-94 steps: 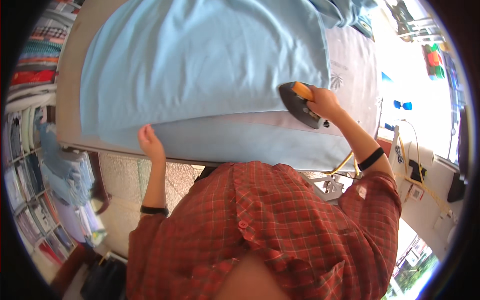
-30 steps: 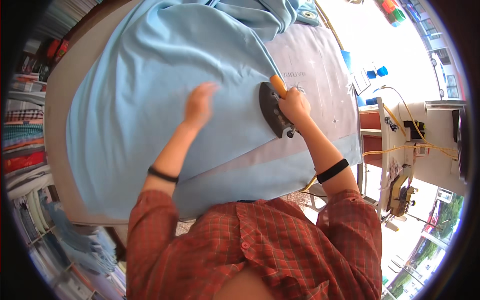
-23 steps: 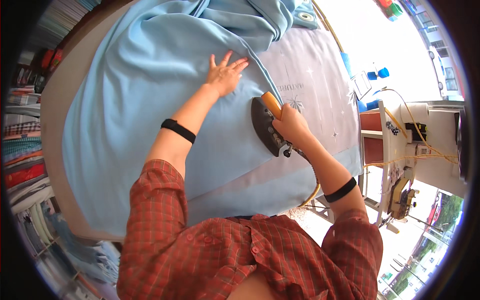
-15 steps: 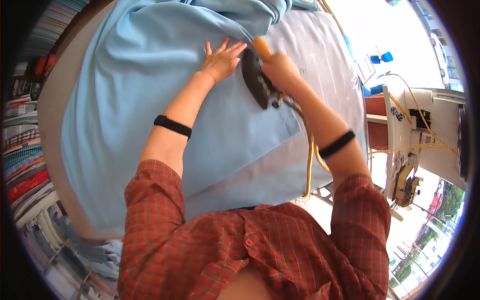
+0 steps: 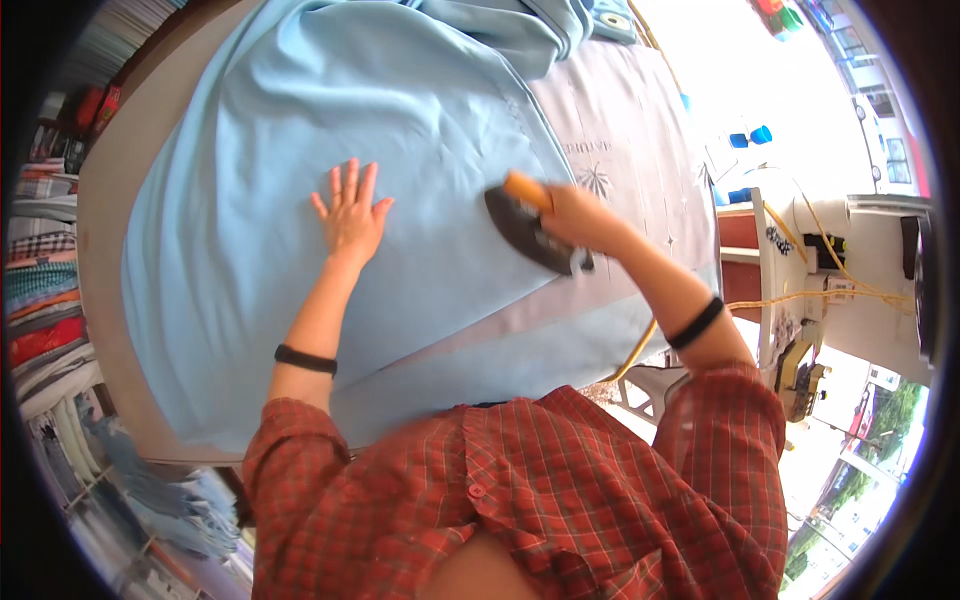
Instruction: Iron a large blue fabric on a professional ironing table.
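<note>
Counter is filling most of the view, its grey-beige margin showing along the left. Light blue fabric is lying over the middle and left, running in long soft folds on the left and flattening toward the near right. At the far end it is bunching into a heap, with a pale ring showing in blue cloth beside that. Grey cloth, printed with star and leaf shapes, is covering the right side; a light blue band is running along the near edge.

Left hand is resting palm down on the fabric, fingers spread, holding nothing. Right hand is gripping the orange handle of a dark iron, slightly blurred. The iron is standing over the fabric's right part, near the edge where the grey begins; cannot tell whether its sole is touching. A yellow hose is hanging below the right forearm.

Room: folded textiles are piling up at left, a red one among them; pale blue folded cloths are sitting lower down. At right, a white roll is standing near yellow cords, and a yellowish device is sitting below. Strong daylight is washing out the far right; greenery is showing at lower right.
</note>
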A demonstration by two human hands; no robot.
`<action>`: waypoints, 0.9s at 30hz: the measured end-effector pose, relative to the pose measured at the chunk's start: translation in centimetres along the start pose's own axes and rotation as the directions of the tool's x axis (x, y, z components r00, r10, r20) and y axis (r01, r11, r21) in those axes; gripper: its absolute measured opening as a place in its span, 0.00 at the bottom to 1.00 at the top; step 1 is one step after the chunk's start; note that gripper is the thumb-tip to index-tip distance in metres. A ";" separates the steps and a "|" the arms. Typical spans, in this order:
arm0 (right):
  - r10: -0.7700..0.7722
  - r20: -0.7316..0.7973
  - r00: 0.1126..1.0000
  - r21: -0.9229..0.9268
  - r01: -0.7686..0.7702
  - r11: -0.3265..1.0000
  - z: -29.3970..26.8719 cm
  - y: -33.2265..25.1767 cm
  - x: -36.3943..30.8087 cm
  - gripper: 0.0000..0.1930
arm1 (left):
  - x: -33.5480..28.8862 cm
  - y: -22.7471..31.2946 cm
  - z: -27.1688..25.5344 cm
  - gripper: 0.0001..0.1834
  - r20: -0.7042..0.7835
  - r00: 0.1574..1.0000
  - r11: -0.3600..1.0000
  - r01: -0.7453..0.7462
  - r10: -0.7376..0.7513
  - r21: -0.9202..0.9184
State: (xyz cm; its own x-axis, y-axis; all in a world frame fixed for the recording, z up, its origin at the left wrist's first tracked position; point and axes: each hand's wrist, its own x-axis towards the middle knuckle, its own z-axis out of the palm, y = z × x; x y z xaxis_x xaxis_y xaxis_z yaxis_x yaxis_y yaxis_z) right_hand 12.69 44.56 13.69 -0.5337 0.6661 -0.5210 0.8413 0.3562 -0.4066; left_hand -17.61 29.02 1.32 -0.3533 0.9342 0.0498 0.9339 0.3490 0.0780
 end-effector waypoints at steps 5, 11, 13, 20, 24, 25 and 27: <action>-0.130 0.170 0.977 -0.223 0.167 0.960 2.2 -1.8 -3.0 0.13 | -0.8 -1.3 -0.4 0.34 -0.012 0.997 0.997 0.079 -0.079 0.018; -0.133 -0.120 0.984 -0.176 0.111 0.978 2.2 -6.3 4.8 0.13 | -0.8 -1.4 -0.6 0.34 0.027 0.993 0.993 0.118 -0.118 0.001; -0.056 -0.243 0.968 -0.123 0.027 0.992 1.1 -7.5 8.7 0.13 | -0.6 -1.3 -0.6 0.32 -0.032 0.996 0.996 0.087 -0.086 0.020; -0.007 -0.147 0.989 0.133 0.027 0.991 -3.1 -10.3 18.4 0.13 | -5.3 -9.3 0.3 0.31 -0.084 0.959 0.961 0.273 -0.270 0.036; -0.156 0.050 0.987 0.035 0.154 0.987 -1.4 -13.6 15.5 0.12 | -14.5 -18.4 0.8 0.31 -0.200 0.922 0.937 0.346 -0.332 0.039; -0.201 0.093 0.975 0.019 0.200 0.980 -0.6 -14.8 13.2 0.12 | -16.3 -19.3 0.5 0.31 -0.203 0.902 0.912 0.402 -0.380 0.078; -0.302 0.166 0.939 0.044 0.299 0.953 2.2 -16.8 9.6 0.11 | -18.0 -19.4 -0.1 0.31 -0.206 0.879 0.882 0.458 -0.431 0.112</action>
State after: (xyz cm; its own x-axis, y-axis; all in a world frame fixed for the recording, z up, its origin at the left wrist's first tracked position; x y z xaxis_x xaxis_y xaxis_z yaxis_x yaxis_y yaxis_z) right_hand -6.77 43.55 13.82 -0.7691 0.4094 -0.4908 0.6389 0.5099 -0.5760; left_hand -29.40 5.41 -1.00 -0.7240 0.6555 0.2148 0.6679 0.7440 -0.0196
